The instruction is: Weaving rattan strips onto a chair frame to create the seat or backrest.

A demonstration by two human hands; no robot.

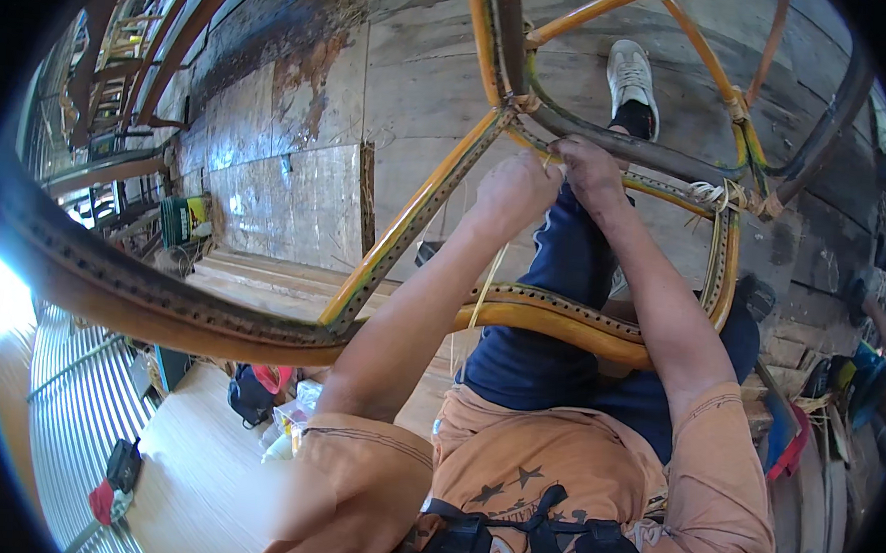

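Observation:
A bent rattan furniture frame (432, 206), orange-brown with rows of small holes along its rails, lies across my lap. My left hand (518, 192) is closed with its fingertips pinched on a thin pale cane strip (489, 279), which trails down past the near curved rail. Beside it, my right hand (591, 172) is closed too, fingers bent against the strip at the far rail. The fingertips of both hands nearly meet there and partly cover the strip. Pale cane binding (720, 197) wraps a corner joint to the right, its loose ends sticking out.
Under the frame are worn floor boards (412, 95) and a foot in a white shoe (631, 76). More wooden frames (124, 55) stand at the far left. A dark bag (249, 397) and plastic bags (295, 414) lie at near left. Part of another person (879, 324) shows at right.

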